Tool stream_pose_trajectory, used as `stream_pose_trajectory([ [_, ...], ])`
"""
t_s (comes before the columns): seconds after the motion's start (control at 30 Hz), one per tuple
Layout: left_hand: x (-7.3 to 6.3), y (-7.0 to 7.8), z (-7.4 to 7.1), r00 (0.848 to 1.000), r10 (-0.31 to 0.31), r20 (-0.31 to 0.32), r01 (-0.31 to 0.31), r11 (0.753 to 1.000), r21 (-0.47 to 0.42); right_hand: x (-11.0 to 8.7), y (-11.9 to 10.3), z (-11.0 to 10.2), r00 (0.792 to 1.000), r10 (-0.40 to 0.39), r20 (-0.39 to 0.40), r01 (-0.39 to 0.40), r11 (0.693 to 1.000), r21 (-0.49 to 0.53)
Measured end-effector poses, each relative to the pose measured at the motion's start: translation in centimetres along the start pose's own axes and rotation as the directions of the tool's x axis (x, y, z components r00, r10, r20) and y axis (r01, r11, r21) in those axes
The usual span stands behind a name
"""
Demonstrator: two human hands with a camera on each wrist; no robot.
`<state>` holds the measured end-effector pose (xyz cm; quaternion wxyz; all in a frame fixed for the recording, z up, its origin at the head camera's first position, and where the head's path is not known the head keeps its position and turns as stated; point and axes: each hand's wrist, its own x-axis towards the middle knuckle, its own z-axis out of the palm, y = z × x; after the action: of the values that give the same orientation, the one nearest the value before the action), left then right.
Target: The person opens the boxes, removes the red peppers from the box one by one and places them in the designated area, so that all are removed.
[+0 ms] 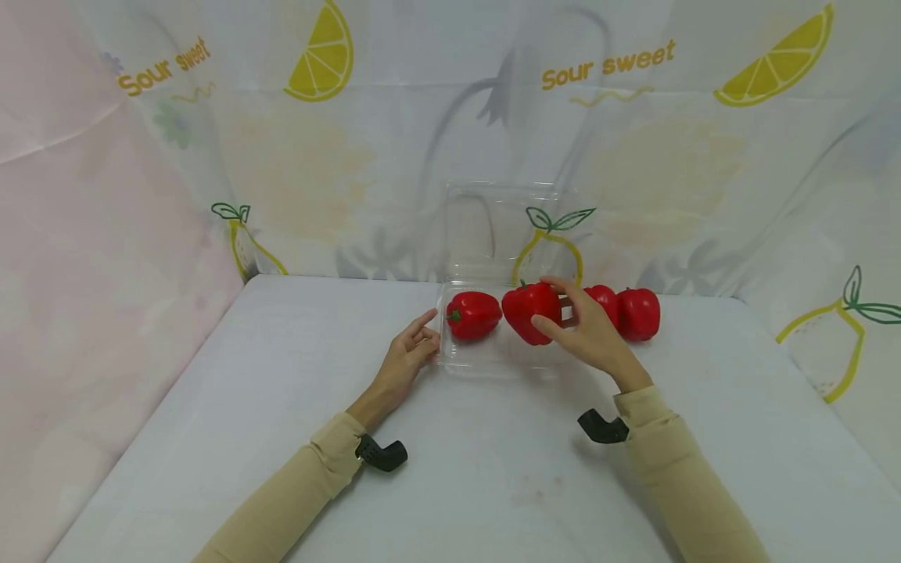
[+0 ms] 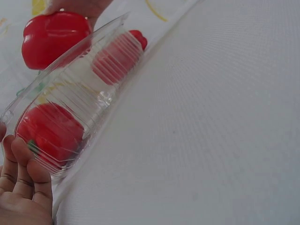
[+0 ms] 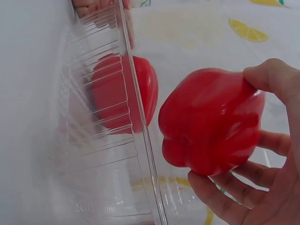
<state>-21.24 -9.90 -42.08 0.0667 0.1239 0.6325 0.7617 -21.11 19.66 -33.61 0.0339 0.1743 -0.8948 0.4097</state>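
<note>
A clear plastic clamshell box (image 1: 493, 366) sits on the white table, its see-through lid (image 1: 468, 227) raised at the back. Inside its left part lies a red bell pepper (image 1: 474, 316) on its side, green stem toward the left. My right hand (image 1: 587, 332) grips another red bell pepper (image 3: 211, 122) between thumb and fingers, above the right part of the box. In the right wrist view that pepper is above the rim, clear of the box wall. My left hand (image 1: 408, 356) rests its loosely bent fingers (image 2: 41, 180) against the box's left end.
To the right of the box stand two more red bell peppers, one (image 1: 639, 314) in full view and one (image 1: 603, 303) partly behind my right hand. A printed cloth (image 1: 394, 156) with lemons hangs behind the table (image 1: 317, 328). Black wrist cameras (image 1: 382, 453) sit on both sleeves.
</note>
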Motion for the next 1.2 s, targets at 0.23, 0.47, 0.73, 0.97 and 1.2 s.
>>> stream_pose_trajectory([
  [0.23,0.0,0.0,0.0,1.0,0.006,0.007,-0.006,1.0,-0.015,-0.4,0.0,-0.8,0.999,0.034,-0.031,-0.035,0.999,-0.02],
  [0.47,0.1,0.0,-0.1,1.0,0.014,0.008,-0.014,1.0,-0.005,-1.1,0.2,-1.7,0.993,0.1,-0.055,-0.103,0.993,-0.06],
  [0.73,0.0,0.0,-0.2,1.0,0.012,0.012,-0.012,1.0,0.012,-1.6,0.7,-2.4,0.989,0.134,-0.065,-0.138,0.989,-0.06],
  [0.97,-0.1,0.1,-0.1,1.0,0.011,0.008,-0.011,1.0,0.011,-1.9,0.9,-2.8,0.985,0.158,-0.068,-0.162,0.984,-0.067],
  [1.2,0.0,0.0,-0.2,1.0,0.004,0.01,-0.004,1.0,0.004,-2.4,1.3,-3.3,0.98,0.179,-0.085,-0.185,0.981,-0.061],
])
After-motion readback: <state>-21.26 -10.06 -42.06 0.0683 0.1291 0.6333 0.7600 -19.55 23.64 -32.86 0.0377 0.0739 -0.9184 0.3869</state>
